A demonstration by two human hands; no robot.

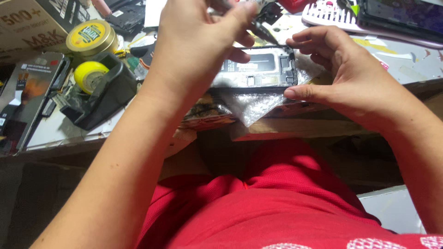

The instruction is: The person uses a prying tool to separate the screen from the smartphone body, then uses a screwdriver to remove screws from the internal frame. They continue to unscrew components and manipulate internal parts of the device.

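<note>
Head view, looking down over a red shirt (pixel 277 207) to the near edge of a cluttered workbench (pixel 277 128). An opened phone body (pixel 260 69), back off and dark inner frame showing, lies just inside that near edge on a scrap of clear bubble wrap (pixel 256 105). Left hand (pixel 194 41) hangs over the phone's left half, fingers curled together and pinching a slim tool (pixel 264 32) whose dark tip angles down toward the frame's upper right; what kind of tool it is, cannot tell. Right hand (pixel 346 74) steadies the phone at its right end, thumb pressed flat along the near edge, fingers bent over the far edge, so the body is clamped between them. Toward the left edge: a black tape dispenser (pixel 99 90) with a yellow roll, a round yellow-lidded tin (pixel 90 37) behind it, a cardboard box (pixel 23 27) at the far left corner. A pale comb-like piece (pixel 330 16) sits near the far right. Judged step: working inside the open frame with the tool point. Next move would call for a steady right-hand brace and light, exact placing of the tip.
</note>
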